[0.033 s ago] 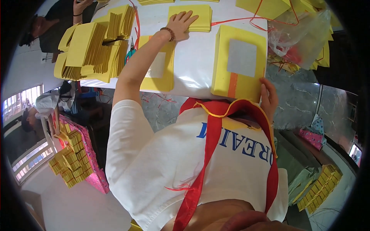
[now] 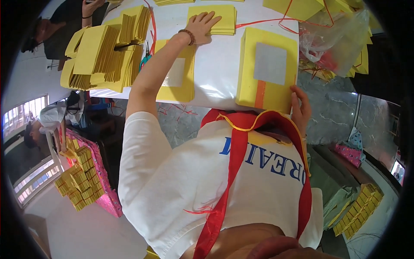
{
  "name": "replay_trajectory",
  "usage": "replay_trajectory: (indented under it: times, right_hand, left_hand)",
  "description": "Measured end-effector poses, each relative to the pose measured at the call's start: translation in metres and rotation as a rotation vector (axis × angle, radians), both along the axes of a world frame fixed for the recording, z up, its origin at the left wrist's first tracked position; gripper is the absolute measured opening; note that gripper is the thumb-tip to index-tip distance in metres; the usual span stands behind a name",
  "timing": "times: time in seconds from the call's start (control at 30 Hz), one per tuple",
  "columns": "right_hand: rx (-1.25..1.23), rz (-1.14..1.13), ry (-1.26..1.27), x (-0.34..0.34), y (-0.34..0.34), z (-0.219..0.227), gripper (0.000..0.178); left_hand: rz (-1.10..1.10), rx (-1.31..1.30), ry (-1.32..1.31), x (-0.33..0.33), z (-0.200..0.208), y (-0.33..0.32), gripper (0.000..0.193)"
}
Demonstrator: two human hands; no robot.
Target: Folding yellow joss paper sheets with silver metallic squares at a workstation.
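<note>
A white-topped table (image 2: 217, 71) fills the top of the frame, carrying at upper left a large bank of folded yellow paper stacks (image 2: 92, 52). Right of centre, at the near edge, lies a thick yellow rectangular block with a grey panel and orange strip (image 2: 268, 67); at top centre lies a flat, thinner yellow paper stack (image 2: 227, 23). The left hand (image 2: 201, 28) rests on that thinner stack, fingers moderately spread; a level palm should steady it best without skewing its layers. The right hand (image 2: 300, 108) has bent fingertips at the block's lower right edge; whether they grip, I cannot tell. Light, even contact there would likely keep the edges square. Teal-handled scissors (image 2: 145, 61) lie beside the left forearm, best kept clear of the paper.
</note>
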State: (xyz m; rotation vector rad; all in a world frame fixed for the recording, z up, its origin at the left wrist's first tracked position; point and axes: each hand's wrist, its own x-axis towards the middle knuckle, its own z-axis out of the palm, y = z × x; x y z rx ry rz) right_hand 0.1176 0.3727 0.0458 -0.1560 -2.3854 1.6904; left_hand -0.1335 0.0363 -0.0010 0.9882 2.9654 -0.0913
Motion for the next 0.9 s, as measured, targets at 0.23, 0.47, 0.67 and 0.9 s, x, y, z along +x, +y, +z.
replay_trajectory:
  times: [0.23,0.47,0.67,0.9]
  right_hand:
    - [0.154,0.095,0.105,-0.01,0.002,-0.003,0.02]
    - [0.175,0.094,0.107,-0.012,0.004,-0.004,0.021]
    - [0.239,0.105,0.156,-0.013,0.003,-0.01,0.021]
    - [0.071,0.112,0.113,-0.018,0.008,-0.017,0.019]
  left_hand:
    - [-0.062,0.126,0.096,0.005,0.016,-0.002,0.075]
    - [-0.235,0.726,0.086,0.101,0.053,0.05,0.041]
    - [-0.427,0.554,0.035,0.2,0.051,0.091,0.051]
    - [-0.36,0.516,-0.01,0.201,0.067,0.088,0.058]
